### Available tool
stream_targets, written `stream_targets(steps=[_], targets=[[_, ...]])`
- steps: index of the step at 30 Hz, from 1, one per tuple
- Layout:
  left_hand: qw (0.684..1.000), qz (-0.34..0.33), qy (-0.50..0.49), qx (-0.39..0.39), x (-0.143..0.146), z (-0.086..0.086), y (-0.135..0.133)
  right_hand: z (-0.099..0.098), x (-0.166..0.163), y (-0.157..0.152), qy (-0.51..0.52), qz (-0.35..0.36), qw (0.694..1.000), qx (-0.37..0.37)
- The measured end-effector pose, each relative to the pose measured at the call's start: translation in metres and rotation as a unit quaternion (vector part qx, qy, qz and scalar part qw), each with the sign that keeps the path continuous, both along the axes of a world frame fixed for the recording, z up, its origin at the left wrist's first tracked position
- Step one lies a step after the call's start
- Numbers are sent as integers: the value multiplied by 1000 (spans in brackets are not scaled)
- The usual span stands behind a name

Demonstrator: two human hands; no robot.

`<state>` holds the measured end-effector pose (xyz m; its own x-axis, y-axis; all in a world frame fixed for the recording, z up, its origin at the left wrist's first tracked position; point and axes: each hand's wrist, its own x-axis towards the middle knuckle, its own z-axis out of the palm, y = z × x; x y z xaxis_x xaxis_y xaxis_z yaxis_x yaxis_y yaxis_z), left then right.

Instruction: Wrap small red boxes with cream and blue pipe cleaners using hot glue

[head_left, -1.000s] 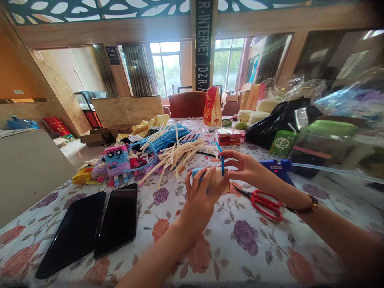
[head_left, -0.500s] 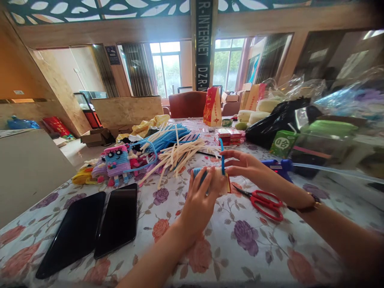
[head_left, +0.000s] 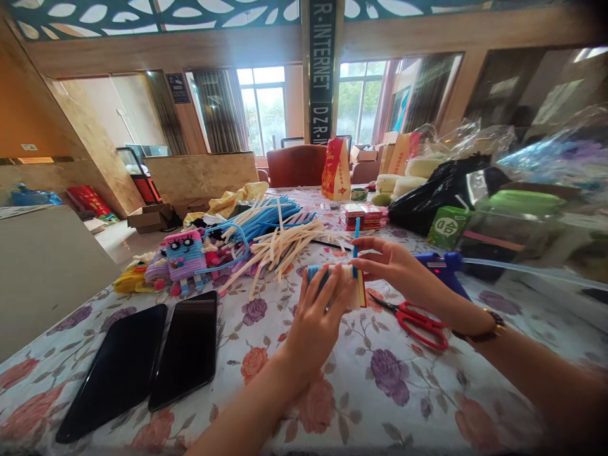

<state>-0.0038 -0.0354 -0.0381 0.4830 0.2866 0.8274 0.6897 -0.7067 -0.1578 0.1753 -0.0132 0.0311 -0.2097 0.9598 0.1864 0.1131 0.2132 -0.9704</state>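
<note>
My left hand [head_left: 313,316] is wrapped over a small box [head_left: 350,296] banded in blue and cream pipe cleaners, with a red and yellow edge showing at its right end. A blue pipe cleaner [head_left: 356,234] stands up from that right end. The fingertips of my right hand [head_left: 387,259] close around it from the right. My left fingers hide much of the box's top. Red-handled scissors [head_left: 425,324] lie just right of the box, blades pointing toward it. Beyond my right wrist rests a blue glue gun [head_left: 444,265] with a long clear stick in it.
Blue and cream pipe cleaners [head_left: 285,244] are heaped behind the box. Left of them sits a pink-and-blue doll [head_left: 184,256]. Two black phones or tablets [head_left: 185,351] lie at left. Small red boxes [head_left: 363,216], a black bag [head_left: 437,196] and a lidded tub [head_left: 517,218] stand farther back.
The blue pipe cleaner's free end has shifted slightly right and straightened upright. My right fingers have drawn in around it near the box. My left hand has barely moved.
</note>
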Motion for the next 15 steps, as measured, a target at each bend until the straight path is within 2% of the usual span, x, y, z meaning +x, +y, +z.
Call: stream_targets(steps=[15], targets=[[997, -54, -39, -29, -1, 0, 4, 2, -6, -8, 19, -43, 999, -1]])
